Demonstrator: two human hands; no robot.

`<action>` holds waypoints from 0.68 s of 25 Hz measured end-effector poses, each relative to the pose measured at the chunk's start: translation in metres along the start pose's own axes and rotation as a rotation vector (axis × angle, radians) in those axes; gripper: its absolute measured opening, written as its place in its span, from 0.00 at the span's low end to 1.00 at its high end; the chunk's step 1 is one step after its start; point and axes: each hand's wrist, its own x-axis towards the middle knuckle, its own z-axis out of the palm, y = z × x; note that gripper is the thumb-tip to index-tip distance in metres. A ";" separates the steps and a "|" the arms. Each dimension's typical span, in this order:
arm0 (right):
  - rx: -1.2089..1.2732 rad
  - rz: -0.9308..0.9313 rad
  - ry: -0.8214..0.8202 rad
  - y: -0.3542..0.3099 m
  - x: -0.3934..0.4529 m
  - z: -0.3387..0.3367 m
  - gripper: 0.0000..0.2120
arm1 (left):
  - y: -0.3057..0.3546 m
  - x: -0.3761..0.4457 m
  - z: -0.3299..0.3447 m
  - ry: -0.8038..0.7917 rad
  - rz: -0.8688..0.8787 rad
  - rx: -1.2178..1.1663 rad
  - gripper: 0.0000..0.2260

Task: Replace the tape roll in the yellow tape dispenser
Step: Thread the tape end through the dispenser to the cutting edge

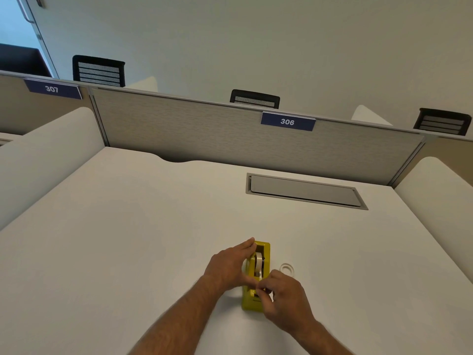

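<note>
The yellow tape dispenser (256,301) stands on the white desk (128,239), its long axis running away from me. A tape roll (258,263) sits upright in its cradle. My left hand (230,265) lies along the dispenser's left side with fingers stretched forward, steadying it. My right hand (279,290) is at the near end, fingertips pinching what looks like the tape's free end by the cutter. A clear empty tape core (287,268) lies flat on the desk just right of the dispenser.
A grey cable hatch (304,192) is set into the desk at the back right. A fabric partition (204,129) labelled 306 closes the far edge, with curved white side screens left and right. Black chair backs show beyond.
</note>
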 end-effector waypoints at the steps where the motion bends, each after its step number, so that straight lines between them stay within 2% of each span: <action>1: -0.008 -0.017 0.005 0.000 -0.001 -0.001 0.03 | 0.000 0.000 0.000 -0.001 0.000 0.003 0.46; 17: 0.009 -0.069 0.032 0.004 -0.012 0.006 0.02 | 0.000 0.000 0.000 -0.017 0.005 0.000 0.47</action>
